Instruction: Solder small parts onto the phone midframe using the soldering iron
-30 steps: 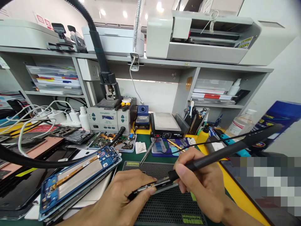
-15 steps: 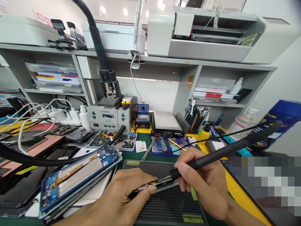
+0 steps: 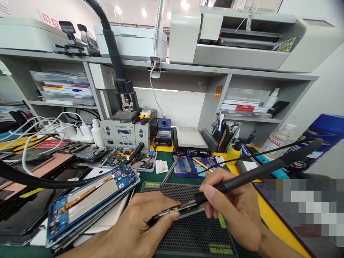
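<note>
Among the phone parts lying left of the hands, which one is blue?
The frame nearest the left hand, with an orange-brown strip along it. Its blue sets it apart from the pink panel and glossy black panel farther left.

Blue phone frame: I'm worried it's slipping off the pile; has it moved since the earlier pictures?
No; the blue phone frame shows no clear shift against the mat.

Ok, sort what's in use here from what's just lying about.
In use:
black-handled tool, in the right hand
dark, silver-edged part, in the left hand
honeycomb-patterned mat, beneath the hands

Apparently just lying about:
blue phone frame
tweezers
white tissue
yellow bottle
</note>
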A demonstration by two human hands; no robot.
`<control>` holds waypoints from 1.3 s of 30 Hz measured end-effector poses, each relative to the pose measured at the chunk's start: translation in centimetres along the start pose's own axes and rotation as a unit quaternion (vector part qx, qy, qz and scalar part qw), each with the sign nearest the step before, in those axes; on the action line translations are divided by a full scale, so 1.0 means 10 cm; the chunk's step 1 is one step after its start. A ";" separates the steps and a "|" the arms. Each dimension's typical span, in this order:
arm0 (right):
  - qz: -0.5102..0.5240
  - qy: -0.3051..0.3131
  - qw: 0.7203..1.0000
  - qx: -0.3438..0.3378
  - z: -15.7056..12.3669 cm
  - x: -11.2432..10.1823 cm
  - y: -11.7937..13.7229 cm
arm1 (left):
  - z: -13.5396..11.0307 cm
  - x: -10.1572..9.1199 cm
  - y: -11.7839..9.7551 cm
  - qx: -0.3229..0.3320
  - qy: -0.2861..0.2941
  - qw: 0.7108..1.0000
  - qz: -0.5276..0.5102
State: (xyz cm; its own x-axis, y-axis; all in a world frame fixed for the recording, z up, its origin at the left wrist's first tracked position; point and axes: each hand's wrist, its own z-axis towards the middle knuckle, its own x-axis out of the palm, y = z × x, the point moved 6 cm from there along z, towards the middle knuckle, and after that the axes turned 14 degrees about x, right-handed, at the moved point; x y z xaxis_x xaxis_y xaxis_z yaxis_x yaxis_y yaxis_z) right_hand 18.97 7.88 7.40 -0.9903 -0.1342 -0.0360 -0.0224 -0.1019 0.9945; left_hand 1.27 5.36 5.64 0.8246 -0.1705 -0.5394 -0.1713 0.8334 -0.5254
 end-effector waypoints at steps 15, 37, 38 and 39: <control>-0.016 0.004 1.000 -0.009 0.01 -0.01 -0.01 | 0.02 0.00 -0.01 0.006 -0.001 1.000 0.005; -0.033 0.046 0.996 -0.071 0.03 -0.05 -0.04 | -0.02 0.01 0.00 0.001 -0.004 1.000 -0.006; -0.037 0.044 0.996 -0.075 0.03 -0.05 -0.03 | -0.01 0.01 0.00 0.004 -0.004 1.000 -0.006; -0.041 0.042 0.995 -0.077 0.03 -0.05 -0.02 | -0.01 0.01 0.00 0.006 -0.004 1.000 -0.006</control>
State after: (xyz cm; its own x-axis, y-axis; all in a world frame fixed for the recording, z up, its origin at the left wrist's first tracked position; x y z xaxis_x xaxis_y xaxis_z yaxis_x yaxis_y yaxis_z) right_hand 19.44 8.26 7.19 -0.9709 -0.2008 -0.1303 -0.0741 -0.2655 0.9613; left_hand 1.28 5.26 5.55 0.8311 -0.1768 -0.5273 -0.1541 0.8378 -0.5237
